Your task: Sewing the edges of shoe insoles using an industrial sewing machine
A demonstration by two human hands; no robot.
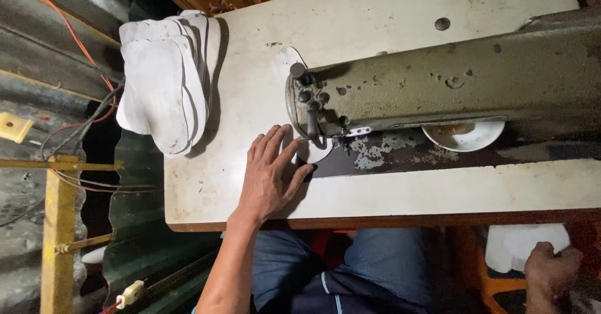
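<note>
Far left, off the surface [375, 32]: corrugated sheeting, a yellow frame [57, 226], loose wires. Stacked at the surface's left edge, a pile of white sole-shaped cutouts [164, 79] — overhanging the corner, within reach of the left side, likely parked there to be taken one at a time. Further right, left hand [270, 175] laid flat and open, fingers spread, palm pressing a white cutout piece [315, 150] down against the surface; nothing gripped, only pinned, apparently to steady it under the needle end of the olive-green sewing machine [451, 79]. Piece touching the fingertips and reaching under the machine's head, with another white edge showing behind the head. Below the machine arm, a shallow white dish [466, 137] tucked in shadow. Lower right, beneath the surface's edge, right hand [549, 269] down by the lap — resting on or beside more white pieces [519, 245] in an orange container [498, 286]; fingers curled, but whether closed on a piece cannot be told. Blue-trousered knees under the surface.
</note>
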